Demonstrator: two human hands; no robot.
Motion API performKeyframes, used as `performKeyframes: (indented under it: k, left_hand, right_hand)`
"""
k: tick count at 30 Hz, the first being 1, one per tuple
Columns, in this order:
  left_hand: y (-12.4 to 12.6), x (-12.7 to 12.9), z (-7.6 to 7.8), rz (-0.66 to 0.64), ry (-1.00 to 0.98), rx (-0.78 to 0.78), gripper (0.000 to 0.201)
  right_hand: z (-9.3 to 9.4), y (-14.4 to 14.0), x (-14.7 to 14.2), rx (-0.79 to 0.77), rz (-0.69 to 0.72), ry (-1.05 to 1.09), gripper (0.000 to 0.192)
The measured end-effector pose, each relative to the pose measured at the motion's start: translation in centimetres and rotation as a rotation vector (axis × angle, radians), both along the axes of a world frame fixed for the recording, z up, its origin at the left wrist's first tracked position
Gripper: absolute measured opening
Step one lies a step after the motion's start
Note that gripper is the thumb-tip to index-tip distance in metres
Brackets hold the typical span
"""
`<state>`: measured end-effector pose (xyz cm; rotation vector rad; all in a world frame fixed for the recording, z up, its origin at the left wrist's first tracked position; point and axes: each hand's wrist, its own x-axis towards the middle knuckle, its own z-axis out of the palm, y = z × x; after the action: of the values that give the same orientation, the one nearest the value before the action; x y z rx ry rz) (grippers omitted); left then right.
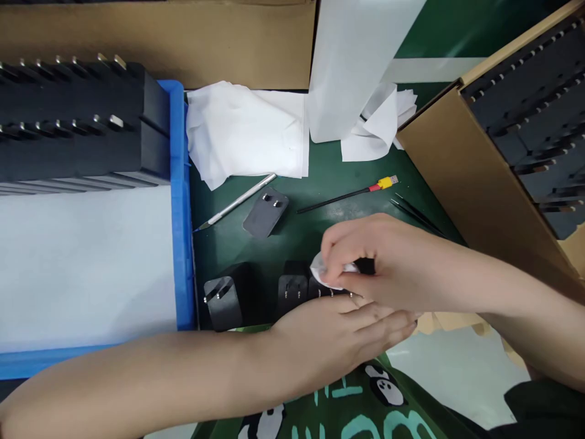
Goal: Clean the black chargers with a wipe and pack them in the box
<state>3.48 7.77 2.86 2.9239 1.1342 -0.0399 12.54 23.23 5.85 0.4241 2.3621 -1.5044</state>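
Observation:
My right hand (365, 256) pinches a crumpled white wipe (322, 268) between thumb and fingers, pressed on top of a row of black plug chargers. Along the near side of that row, my left hand (338, 332) lies with its fingers stretched out and together, touching the chargers. One black charger (292, 288) of the row shows its prongs upward; the ones farther right are partly hidden by my hands. Another charger (226, 299) stands apart on the left, prongs up. Beyond them a single grey-black charger (266, 212) rests on the green table.
A blue tray (183, 244) at the left holds stacked chargers. White wipes (247, 131) lie at the back, near a craft knife (240, 200). A short USB cable (347, 198) and black tweezers (418, 216) lie farther right. A cardboard box (479, 171) of chargers stands at the right.

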Motion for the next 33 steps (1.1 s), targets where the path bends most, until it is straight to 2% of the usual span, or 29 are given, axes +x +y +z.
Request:
performKeyframes:
  k: [3,5,8,10,13,15,21,24,28,33]
  left_hand:
    - [0.1,0.1,-0.1,0.012,0.002,-0.022,0.057]
    - [0.1,0.0,-0.1,0.005,0.001,-0.035,0.057]
    - [0.2,-0.1,0.0,-0.024,-0.008,-0.034,0.06]
    - [0.1,-0.1,0.2,-0.061,0.067,0.002,0.063]
    - [0.1,0.1,0.5,-0.101,0.249,0.099,0.065]
    - [0.1,0.2,0.6,-0.112,0.302,0.13,0.066]
    - [0.4,-0.3,0.5,-0.043,0.096,0.044,0.064]
    - [0.4,-0.4,0.6,-0.034,0.105,0.032,0.062]
    - [0.1,-0.3,0.5,-0.008,0.106,0.027,0.061]
    - [-0.1,-0.1,-0.3,0.0,-0.015,-0.04,0.069]
  right_hand:
    - [0.6,1.3,1.5,0.014,0.027,-0.078,0.019]
    - [1.0,1.7,1.4,0.011,0.037,-0.097,0.016]
    - [1.0,1.0,-0.6,-0.08,-0.026,-0.026,0.013]
    - [0.6,0.0,-2.4,-0.136,-0.063,0.043,0.014]
    - [-0.2,-1.2,-4.3,-0.147,-0.026,0.039,0.015]
    - [-0.6,-1.4,-4.4,-0.142,0.0,-0.002,0.013]
    - [-0.2,0.0,-2.4,-0.105,0.04,-0.168,0.013]
    - [-0.4,-0.3,-3.0,-0.105,0.045,-0.126,0.014]
    - [-0.9,-1.1,-4.3,-0.143,-0.027,-0.005,0.014]
    - [-0.4,-0.1,-2.2,-0.107,0.003,-0.114,0.015]
